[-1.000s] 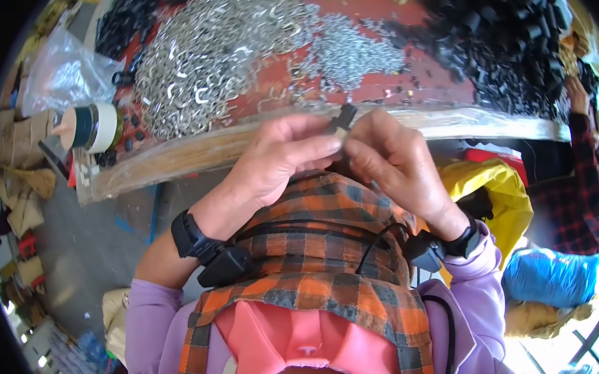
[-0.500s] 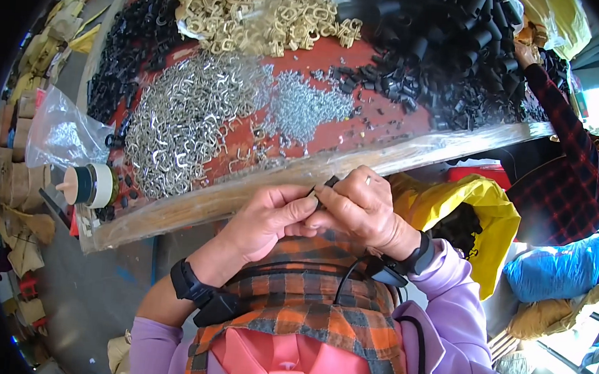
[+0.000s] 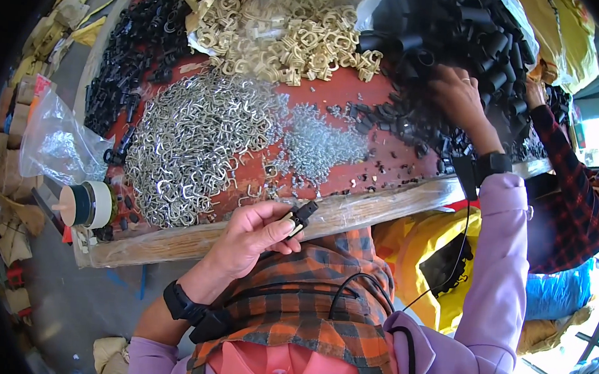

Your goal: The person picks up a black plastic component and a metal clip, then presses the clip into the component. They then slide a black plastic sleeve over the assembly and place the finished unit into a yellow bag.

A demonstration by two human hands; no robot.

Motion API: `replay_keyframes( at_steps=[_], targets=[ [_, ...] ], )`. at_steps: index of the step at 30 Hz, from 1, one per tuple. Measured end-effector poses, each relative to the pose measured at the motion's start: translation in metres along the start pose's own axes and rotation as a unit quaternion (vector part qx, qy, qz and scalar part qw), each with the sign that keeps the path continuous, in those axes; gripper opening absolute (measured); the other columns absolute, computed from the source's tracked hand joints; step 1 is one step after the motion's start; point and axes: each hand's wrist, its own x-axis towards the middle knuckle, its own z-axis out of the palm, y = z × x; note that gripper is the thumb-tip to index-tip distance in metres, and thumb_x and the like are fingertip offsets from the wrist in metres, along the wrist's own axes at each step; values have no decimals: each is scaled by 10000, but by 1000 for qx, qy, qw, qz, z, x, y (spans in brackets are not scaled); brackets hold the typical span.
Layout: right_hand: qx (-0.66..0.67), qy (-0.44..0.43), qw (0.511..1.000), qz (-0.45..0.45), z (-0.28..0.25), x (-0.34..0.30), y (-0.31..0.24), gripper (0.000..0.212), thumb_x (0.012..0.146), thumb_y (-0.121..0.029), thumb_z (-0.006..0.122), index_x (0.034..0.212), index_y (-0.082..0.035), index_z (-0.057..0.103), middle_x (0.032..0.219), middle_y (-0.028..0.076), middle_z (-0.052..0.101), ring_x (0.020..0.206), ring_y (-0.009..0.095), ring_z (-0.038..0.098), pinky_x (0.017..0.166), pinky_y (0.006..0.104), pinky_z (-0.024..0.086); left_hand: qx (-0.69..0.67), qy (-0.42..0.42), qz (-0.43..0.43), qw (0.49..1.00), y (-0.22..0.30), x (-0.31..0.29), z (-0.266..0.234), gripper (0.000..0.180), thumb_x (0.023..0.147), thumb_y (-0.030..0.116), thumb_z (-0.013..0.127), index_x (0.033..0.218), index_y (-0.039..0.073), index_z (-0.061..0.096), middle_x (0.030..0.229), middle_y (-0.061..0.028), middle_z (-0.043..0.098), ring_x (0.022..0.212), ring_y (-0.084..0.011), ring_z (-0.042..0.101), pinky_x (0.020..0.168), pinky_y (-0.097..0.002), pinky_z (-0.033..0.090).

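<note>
Just in front of the table's near edge, my left hand (image 3: 260, 235) pinches a small black plastic part (image 3: 302, 217) with a pale piece along it, between thumb and fingers. My right hand (image 3: 459, 101) is stretched far out over the heap of black plastic tubes (image 3: 492, 44) at the right; motion smears its fingers, and whether they grip a tube cannot be seen. Small black pieces (image 3: 403, 121) lie scattered nearer than that hand. Shiny metal hooks (image 3: 186, 146) form a large pile left of centre, beside a heap of small silvery screws or pins (image 3: 320, 146).
Beige plastic clips (image 3: 283, 38) spill from a sack at the back. Black parts (image 3: 137, 62) cover the left. A clear bag (image 3: 64, 144) and a round container (image 3: 87, 204) stand left. A yellow sack (image 3: 413, 266) is below the wooden edge (image 3: 353, 216). Another person's hand (image 3: 535, 93) touches the table.
My right hand has left the black part and moved forward and right onto the black tubes. My left hand keeps the part, slightly lower and to the left. The table appears shifted downward.
</note>
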Motion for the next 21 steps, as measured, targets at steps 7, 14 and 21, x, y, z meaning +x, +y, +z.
replay_keyframes(
  at_steps=[7, 14, 21],
  targets=[
    [198, 17, 980, -11, 12, 9, 24, 357, 635, -81, 553, 990, -105, 531, 1140, 129, 401, 976, 312, 432, 831, 357, 355, -48, 28, -15, 998, -5, -6, -3, 271, 791, 126, 531, 1018, -7, 462, 842, -96, 571, 677, -136, 560, 596, -212, 459],
    [-4, -54, 998, 25, 14, 11, 23, 416, 609, -77, 588, 1014, -121, 504, 1140, 93, 390, 1001, 284, 417, 796, 352, 369, -22, 43, -18, 999, -8, -14, 4, 263, 801, 123, 507, 1034, 9, 464, 864, -93, 555, 693, -97, 521, 555, -186, 430],
    [-3, -6, 999, -37, -22, 11, -9, 375, 625, -98, 589, 986, -75, 489, 1051, 124, 436, 966, 298, 436, 758, 346, 370, -41, 72, 28, 996, -9, -23, 6, 263, 798, 107, 505, 1038, 5, 468, 877, -87, 548, 656, -70, 463, 519, -176, 374]
  ],
)
